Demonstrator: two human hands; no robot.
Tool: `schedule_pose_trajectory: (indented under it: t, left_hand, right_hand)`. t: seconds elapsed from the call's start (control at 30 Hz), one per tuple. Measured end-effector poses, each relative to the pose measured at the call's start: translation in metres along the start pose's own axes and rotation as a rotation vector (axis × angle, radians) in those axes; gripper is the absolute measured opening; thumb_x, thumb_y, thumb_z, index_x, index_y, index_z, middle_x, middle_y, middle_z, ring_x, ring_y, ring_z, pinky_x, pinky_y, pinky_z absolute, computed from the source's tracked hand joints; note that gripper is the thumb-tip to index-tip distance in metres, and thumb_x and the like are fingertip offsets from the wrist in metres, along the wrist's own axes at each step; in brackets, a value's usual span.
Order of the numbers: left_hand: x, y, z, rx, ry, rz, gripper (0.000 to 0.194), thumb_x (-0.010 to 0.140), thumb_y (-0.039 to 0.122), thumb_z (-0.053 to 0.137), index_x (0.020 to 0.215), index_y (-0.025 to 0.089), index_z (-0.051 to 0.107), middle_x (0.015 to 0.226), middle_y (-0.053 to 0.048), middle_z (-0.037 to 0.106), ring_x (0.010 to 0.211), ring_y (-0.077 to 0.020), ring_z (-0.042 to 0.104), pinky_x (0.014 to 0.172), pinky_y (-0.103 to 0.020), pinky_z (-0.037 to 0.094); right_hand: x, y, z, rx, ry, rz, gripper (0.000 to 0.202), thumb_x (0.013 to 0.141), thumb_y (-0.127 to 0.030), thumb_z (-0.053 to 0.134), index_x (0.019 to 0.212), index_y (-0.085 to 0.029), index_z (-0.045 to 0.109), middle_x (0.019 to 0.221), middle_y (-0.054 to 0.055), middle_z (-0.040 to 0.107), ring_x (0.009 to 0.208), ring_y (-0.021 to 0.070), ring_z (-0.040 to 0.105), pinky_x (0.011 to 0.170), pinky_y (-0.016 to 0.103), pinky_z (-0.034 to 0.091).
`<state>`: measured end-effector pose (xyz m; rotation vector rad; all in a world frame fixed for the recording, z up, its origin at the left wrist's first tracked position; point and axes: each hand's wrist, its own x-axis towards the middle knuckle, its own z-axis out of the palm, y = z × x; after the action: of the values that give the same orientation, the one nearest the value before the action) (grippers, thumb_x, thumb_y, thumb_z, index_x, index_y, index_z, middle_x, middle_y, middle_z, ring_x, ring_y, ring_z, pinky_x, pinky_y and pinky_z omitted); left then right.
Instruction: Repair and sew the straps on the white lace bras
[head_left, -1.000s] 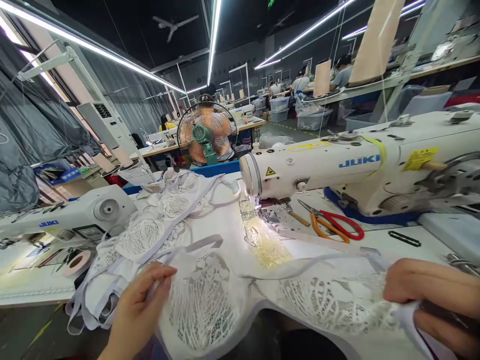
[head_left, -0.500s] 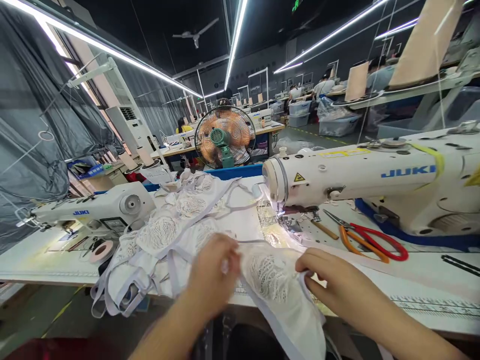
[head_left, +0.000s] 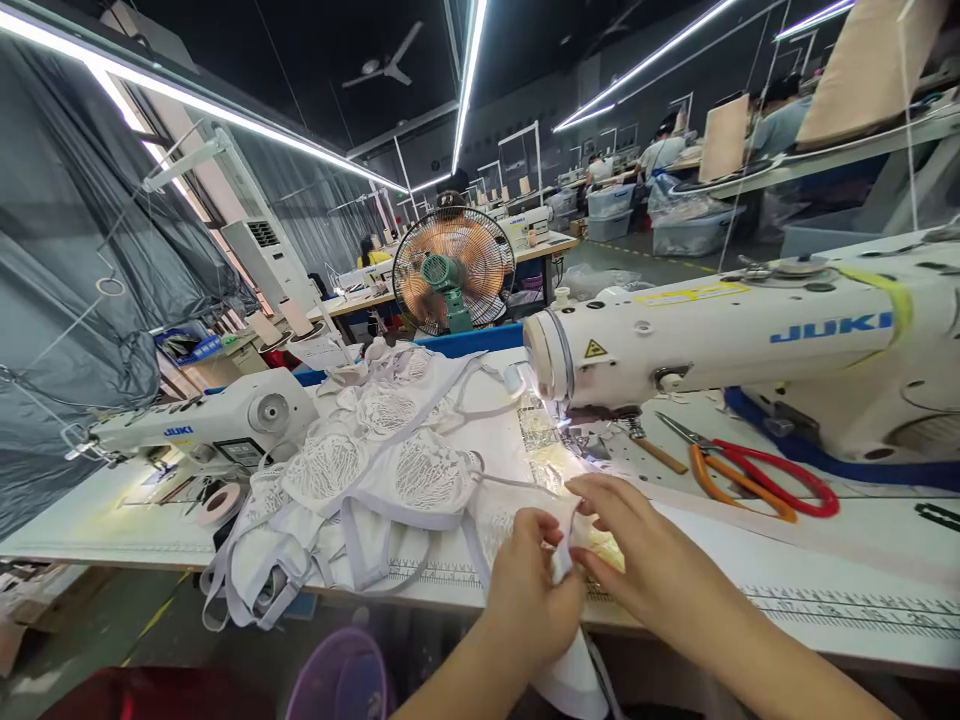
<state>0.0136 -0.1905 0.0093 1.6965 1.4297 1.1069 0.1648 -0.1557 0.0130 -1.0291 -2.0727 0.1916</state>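
Observation:
A white lace bra (head_left: 576, 682) is pinched at its edge between my two hands, close in front of the sewing machine (head_left: 712, 340). My left hand (head_left: 536, 590) is closed on the fabric with curled fingers. Just right of it, my right hand (head_left: 630, 545) grips the same edge between thumb and fingers. Part of the bra hangs below the table's front edge, and my hands hide much of the cup. To the left lies a heap of white lace bras (head_left: 431, 470) with pale lilac edging, partly draped over the edge.
Scissors (head_left: 750, 480) with orange and red handles lie under the machine arm, beside a wooden-handled tool (head_left: 660, 455). A second sewing machine (head_left: 217, 425) stands left, near a tape roll (head_left: 220, 503). Behind is a fan (head_left: 454, 270). A purple bin (head_left: 341, 675) stands below the table.
My left hand has moved right, to beside my right hand, and now grips the bra edge. The right hand has shifted slightly left and up. The purple bin has come into view.

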Motion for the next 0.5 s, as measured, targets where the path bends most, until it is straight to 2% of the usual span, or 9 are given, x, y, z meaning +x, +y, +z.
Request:
schedule_pose_trajectory:
  t: [0.07,0.13,0.23,0.3,0.37,0.43,0.5]
  left_hand:
    - [0.007,0.01,-0.015,-0.094,-0.078,-0.084,0.013,0.071,0.015,0.048,0.083,0.018,0.045,0.075,0.0,0.052,0.069,-0.012,0.049,0.065,-0.024,0.041]
    - [0.015,0.022,-0.031,-0.126,-0.153,-0.124,0.004,0.072,0.018,0.047,0.075,0.017,0.046,0.068,0.002,0.048,0.065,-0.0109,0.045,0.063,-0.023,0.038]
    - [0.024,0.036,-0.055,-0.09,-0.22,-0.132,0.009,0.074,0.024,0.048,0.073,0.015,0.051,0.066,0.002,0.047,0.064,-0.0107,0.043,0.064,-0.023,0.034]
    - [0.026,0.045,-0.071,-0.051,-0.265,-0.134,0.014,0.075,0.028,0.048,0.076,0.015,0.054,0.066,0.003,0.047,0.065,-0.0108,0.042,0.065,-0.024,0.033]
    - [0.023,0.059,-0.087,-0.02,-0.313,-0.16,0.017,0.074,0.03,0.051,0.078,0.015,0.056,0.066,0.002,0.047,0.065,-0.0108,0.042,0.065,-0.024,0.033]
    - [0.016,0.078,-0.104,-0.027,-0.376,-0.224,0.02,0.071,0.033,0.054,0.078,0.014,0.057,0.067,0.002,0.048,0.065,-0.0104,0.042,0.065,-0.023,0.033]
    - [0.008,0.099,-0.121,-0.057,-0.477,-0.301,0.024,0.069,0.036,0.057,0.08,0.014,0.058,0.068,0.002,0.05,0.063,-0.0101,0.043,0.064,-0.022,0.035]
  right_hand:
    - [-0.006,0.013,-0.001,0.084,0.008,0.028,0.043,0.08,-0.028,0.051,0.122,-0.022,0.043,0.125,0.011,0.048,0.1,0.0203,0.058,0.078,0.032,0.054]
    - [-0.011,0.028,-0.002,0.144,0.024,0.108,0.048,0.078,-0.041,0.055,0.122,-0.024,0.045,0.128,0.011,0.048,0.108,0.0231,0.054,0.082,0.035,0.053]
    - [-0.01,0.04,-0.003,0.277,-0.091,0.283,0.06,0.073,-0.053,0.058,0.126,-0.025,0.046,0.132,0.009,0.048,0.117,0.0272,0.047,0.09,0.04,0.048]
    - [-0.005,0.033,-0.005,0.434,-0.223,0.346,0.061,0.075,-0.055,0.055,0.127,-0.025,0.045,0.134,0.008,0.046,0.119,0.0255,0.046,0.095,0.038,0.044]
    - [-0.001,0.015,-0.009,0.587,-0.293,0.364,0.052,0.078,-0.055,0.051,0.121,-0.024,0.052,0.126,0.007,0.054,0.115,0.023,0.05,0.095,0.034,0.043]
    - [-0.002,-0.007,-0.018,0.692,-0.366,0.362,0.042,0.081,-0.056,0.046,0.101,-0.023,0.062,0.103,0.006,0.065,0.098,0.0205,0.058,0.086,0.029,0.046]
    - [-0.01,-0.024,-0.03,0.764,-0.518,0.353,0.042,0.082,-0.058,0.041,0.079,-0.022,0.064,0.08,0.004,0.065,0.078,0.0176,0.059,0.072,0.026,0.046]
